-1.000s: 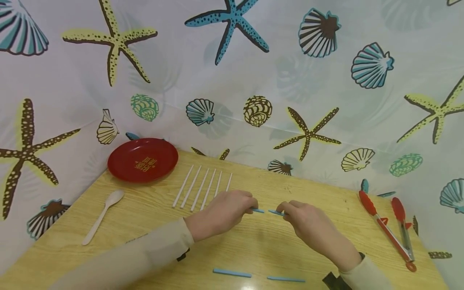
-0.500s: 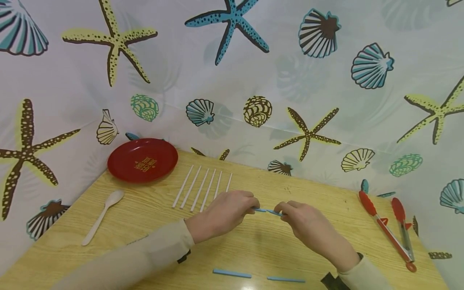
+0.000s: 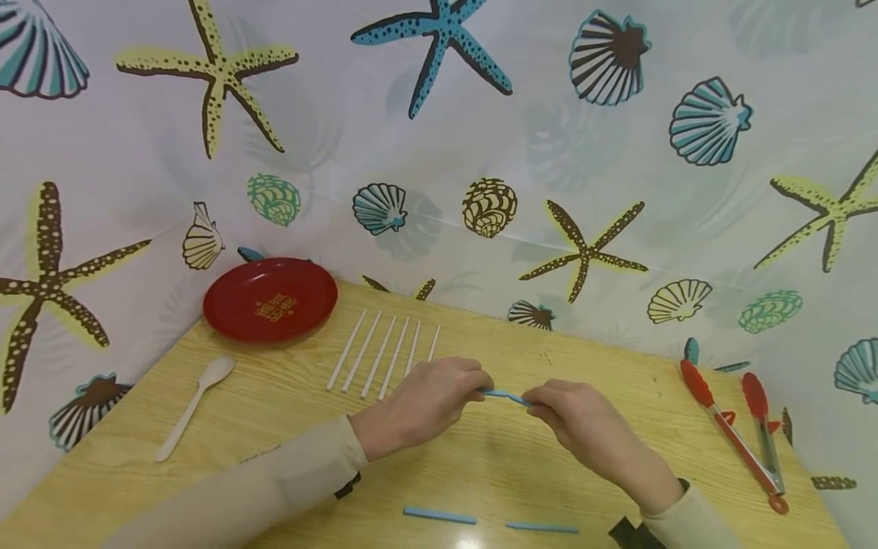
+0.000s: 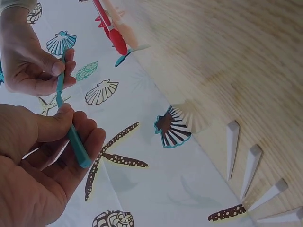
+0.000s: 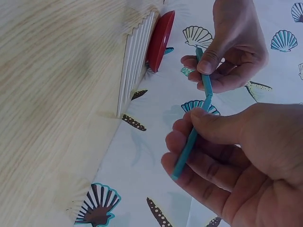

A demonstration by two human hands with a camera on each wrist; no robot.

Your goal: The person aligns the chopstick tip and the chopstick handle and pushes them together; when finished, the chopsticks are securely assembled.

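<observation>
My left hand (image 3: 435,400) pinches one blue chopstick piece (image 4: 78,146) between thumb and fingers, its square end pointing out past the fingers in the left wrist view. Thumb and fingers of my right hand (image 3: 593,431) pinch a second blue chopstick piece (image 5: 185,158). The inner ends of the two pieces meet between the hands, at a slight angle, held above the wooden table (image 3: 521,473). Closer to me, two more blue pieces lie end to end with a gap: a thicker left piece (image 3: 439,515) and a thinner right piece (image 3: 542,527).
Several white chopsticks (image 3: 376,357) lie side by side behind my left hand. Farther left are a red plate (image 3: 233,309) and a pale spoon (image 3: 185,418). Red-tipped tongs (image 3: 744,450) lie at the right edge. A shell-patterned cloth (image 3: 425,259) walls the table's back.
The two held blue pieces were apart a second ago. My hands have drawn slightly together, and the pieces' inner ends now meet. The other things have stayed in place.
</observation>
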